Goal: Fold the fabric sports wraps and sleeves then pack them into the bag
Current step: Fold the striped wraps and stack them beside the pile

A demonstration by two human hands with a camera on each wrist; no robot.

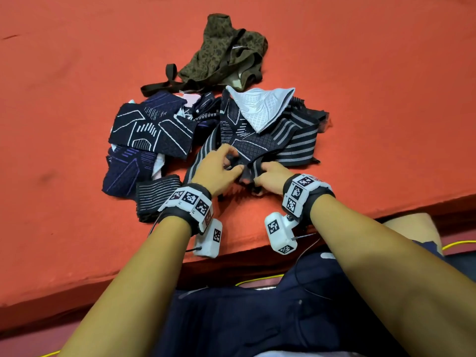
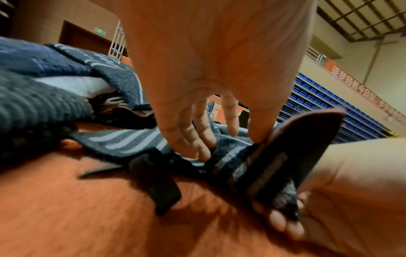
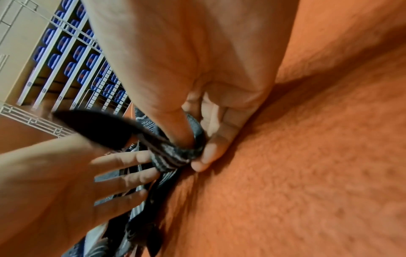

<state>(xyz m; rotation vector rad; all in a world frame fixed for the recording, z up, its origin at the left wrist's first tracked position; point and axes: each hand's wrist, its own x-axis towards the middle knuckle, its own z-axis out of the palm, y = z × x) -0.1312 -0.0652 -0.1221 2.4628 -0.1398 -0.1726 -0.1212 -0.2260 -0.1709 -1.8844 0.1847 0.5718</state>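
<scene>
Orange-red matting (image 1: 360,73) covers a raised platform in what looks like a sports hall, with rows of blue seats (image 2: 325,104) banked behind a white railing in the wrist views. Near the platform's front edge lies a loose heap of fabric pieces. At the far end of the heap sits an olive patterned bag (image 1: 226,52) with dark straps trailing toward the left. Just in front of it a pale grey sleeve (image 1: 262,109) lies folded into a triangle on top of a dark one with white line patterns. To the left are navy sleeves (image 1: 152,127) with white and purple lines, overlapping one another. A small dark ribbed piece (image 1: 154,194), folded, rests beside the person's left wrist.

Both hands work on a dark striped wrap (image 1: 296,145) that sprawls across the right side of the heap and reaches down to them. The right hand (image 1: 270,176) has its thumb and curled fingers pinching one end of the wrap; the right wrist view shows the striped band looped round the thumb. The left hand (image 1: 219,168) lies over the wrap just beside it, thumb tip pressed against the dark tab (image 2: 307,147) at the wrap's end, while its fingers (image 3: 131,175) spread fairly straight across the striped cloth. The two hands nearly touch. White marker-covered bands sit on both wrists.
</scene>
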